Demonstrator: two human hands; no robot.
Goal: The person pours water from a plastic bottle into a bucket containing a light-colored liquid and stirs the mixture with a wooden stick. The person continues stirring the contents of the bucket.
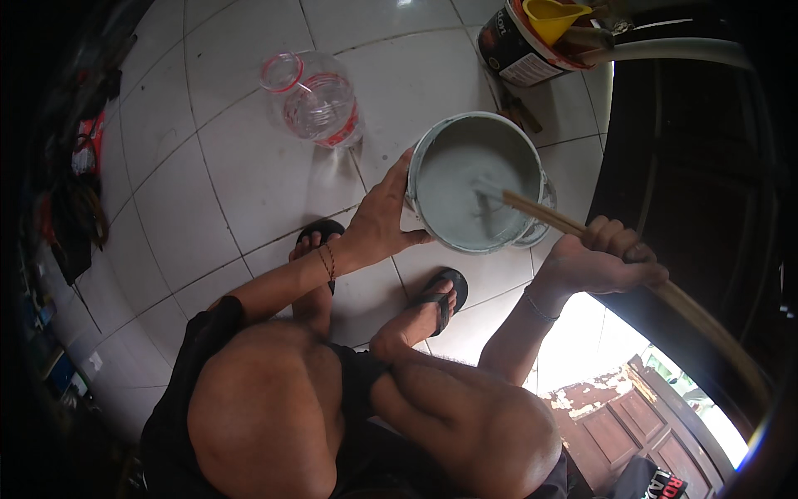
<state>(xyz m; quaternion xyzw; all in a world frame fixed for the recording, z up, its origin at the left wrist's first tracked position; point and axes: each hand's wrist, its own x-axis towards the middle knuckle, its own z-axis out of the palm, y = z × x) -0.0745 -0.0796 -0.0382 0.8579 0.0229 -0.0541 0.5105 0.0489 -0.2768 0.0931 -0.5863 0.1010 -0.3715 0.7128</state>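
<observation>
A pale bucket (474,115) stands on the tiled floor before me, holding thick grey-green paint (453,170). My left hand (378,220) grips the bucket's left side, fingers along the wall and thumb low toward the front. In my right hand (607,262), closed in a fist, is a long wooden stick (544,214). Its far end dips into the paint, where the surface is streaked and the tip is coated. The stick's other end runs back past my fist to the lower right. A handle lug (536,233) shows on the bucket's right side.
Beyond the bucket, to the left, is a clear plastic bottle (320,108) with red bands. A dark tub (528,62) at the far right holds a yellow funnel (553,18) and tools. A dark panel (682,166) borders the right; a worn brown door (632,424) is lower right.
</observation>
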